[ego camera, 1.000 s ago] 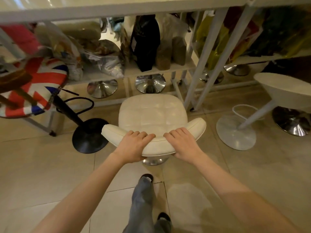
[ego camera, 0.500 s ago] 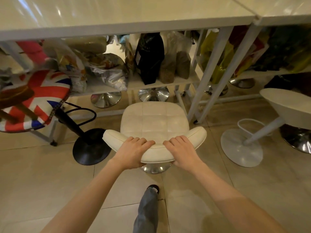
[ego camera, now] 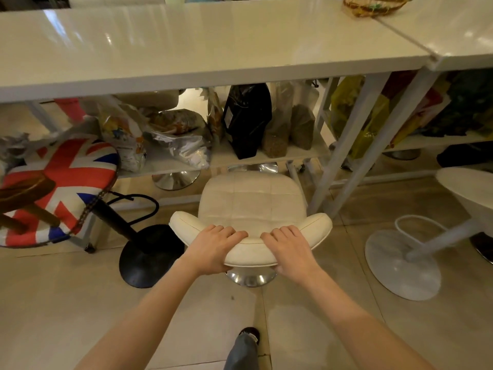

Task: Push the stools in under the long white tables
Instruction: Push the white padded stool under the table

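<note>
Though quilted, cream stool [ego camera: 250,201] under both hands.

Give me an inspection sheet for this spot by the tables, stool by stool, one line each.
Surface: tiled floor; long white tables meet at a seam on the right.
Job's things: cream stool, front of seat at the table edge, backrest and base not yet under; flag stool tilted at left; white stool tilted at right, out from the tables.
Clutter: bags on the lower shelf; basket on the tabletop.
Grips: left hand and right hand both clasp the cream stool's backrest.
Cables: nothing seen.
Surroundings: more chrome bases beyond the shelf; the person's foot below.
</note>
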